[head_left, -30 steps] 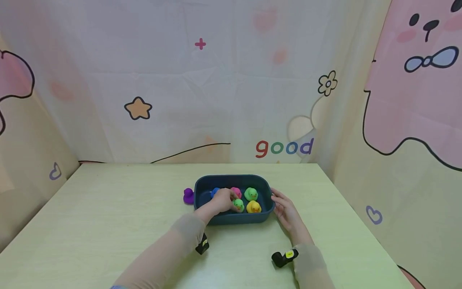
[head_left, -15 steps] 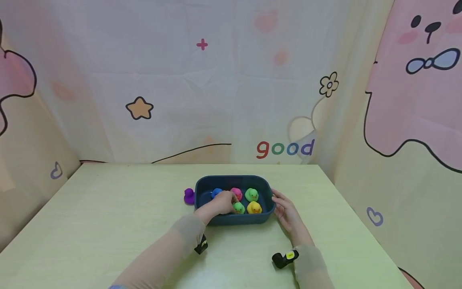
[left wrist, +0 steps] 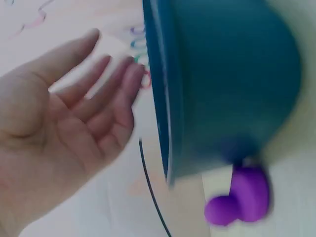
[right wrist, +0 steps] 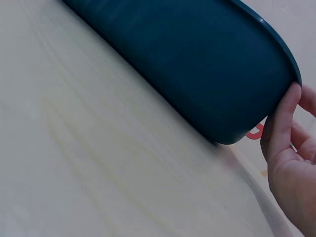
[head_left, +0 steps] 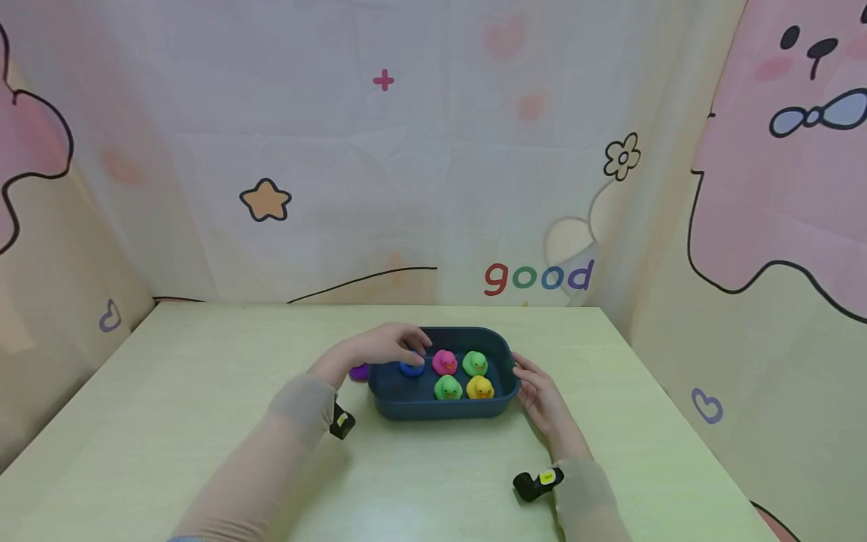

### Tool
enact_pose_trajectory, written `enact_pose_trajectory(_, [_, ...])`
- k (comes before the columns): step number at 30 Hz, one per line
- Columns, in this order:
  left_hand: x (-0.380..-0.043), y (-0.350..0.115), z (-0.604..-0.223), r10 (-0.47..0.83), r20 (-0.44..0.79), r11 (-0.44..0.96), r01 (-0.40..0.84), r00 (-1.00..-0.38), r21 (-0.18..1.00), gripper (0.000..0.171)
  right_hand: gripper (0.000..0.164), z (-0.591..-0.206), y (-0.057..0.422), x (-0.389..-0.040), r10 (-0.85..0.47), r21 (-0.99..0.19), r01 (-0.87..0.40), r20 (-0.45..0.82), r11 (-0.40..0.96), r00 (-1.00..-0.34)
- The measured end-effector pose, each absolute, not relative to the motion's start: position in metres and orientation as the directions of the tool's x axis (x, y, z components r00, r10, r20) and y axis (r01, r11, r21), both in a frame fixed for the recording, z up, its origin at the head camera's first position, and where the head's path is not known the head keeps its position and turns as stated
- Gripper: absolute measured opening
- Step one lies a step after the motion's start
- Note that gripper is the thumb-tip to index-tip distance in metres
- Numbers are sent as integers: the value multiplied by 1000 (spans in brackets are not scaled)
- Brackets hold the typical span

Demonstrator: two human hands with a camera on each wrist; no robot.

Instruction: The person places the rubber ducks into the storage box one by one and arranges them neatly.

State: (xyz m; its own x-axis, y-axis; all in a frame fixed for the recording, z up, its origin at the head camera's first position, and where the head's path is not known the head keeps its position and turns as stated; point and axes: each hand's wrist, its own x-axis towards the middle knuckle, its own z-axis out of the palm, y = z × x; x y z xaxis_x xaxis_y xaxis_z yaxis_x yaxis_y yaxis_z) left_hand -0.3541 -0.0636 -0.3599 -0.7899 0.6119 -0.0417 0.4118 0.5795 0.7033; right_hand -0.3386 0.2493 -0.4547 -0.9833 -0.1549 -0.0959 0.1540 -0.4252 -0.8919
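Observation:
My left hand (head_left: 386,344) hovers over the left end of a dark blue plastic tub (head_left: 440,411), fingers loosely bent and holding nothing. Below its fingertips sits a blue rubber duck (head_left: 411,369), partly covered by the hand. Also in the tub are a pink duck (head_left: 445,363), a yellow duck (head_left: 480,388), and two green ducks, one at the back (head_left: 476,363) and one in front (head_left: 448,388). A purple duck (left wrist: 249,195) stands on the table outside the tub's left end. At the right end, my right hand (head_left: 545,399) touches the rim with its fingertips.
The pale wooden table (head_left: 223,391) extends around the tub. A printed cloth (head_left: 325,150) hangs behind it and along both sides. Small black cameras are strapped at the left wrist (head_left: 342,421) and the right wrist (head_left: 535,483).
My left hand has risen out of the tub and shifted left and back, uncovering the front green duck and now overlapping the blue and purple ducks. The right hand stays at the rim.

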Motion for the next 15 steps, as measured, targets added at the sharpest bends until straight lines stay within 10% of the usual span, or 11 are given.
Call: enact_pose_trajectory(15, [-373,-142,-397,345,73,484,244,-936,840,35,30,-458,250,-342,-160,-880,140,-74,-453,-984])
